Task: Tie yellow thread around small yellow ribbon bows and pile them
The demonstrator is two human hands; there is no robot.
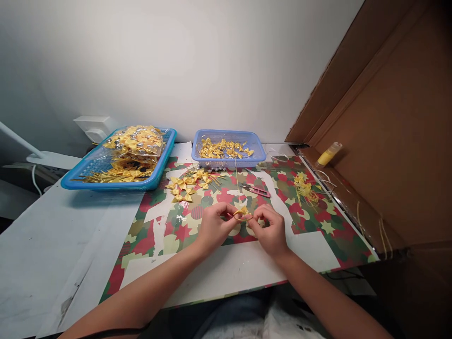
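Note:
Both hands meet over the patterned sheet near the front of the table. My left hand (pixel 219 223) pinches one side of a small yellow ribbon bow (pixel 243 211) with a loop of gold cord below it. At the loop's other side, my right hand (pixel 270 228) has its fingertips closed on the cord. A pale thread (pixel 237 174) runs from near the bow up toward the light-blue basket. Just beyond my hands lie pink thread snips (pixel 256 190). The fingertips partly hide the bow.
A light-blue basket (pixel 229 163) of yellow bows stands at the back. Loose bows (pixel 181 188) lie left of my hands. A blue tray (pixel 106 187) with bagged bows is further left. Yellow thread scraps (pixel 305 188) and a glue bottle (pixel 329 154) are right, beside a cardboard wall (pixel 381 117).

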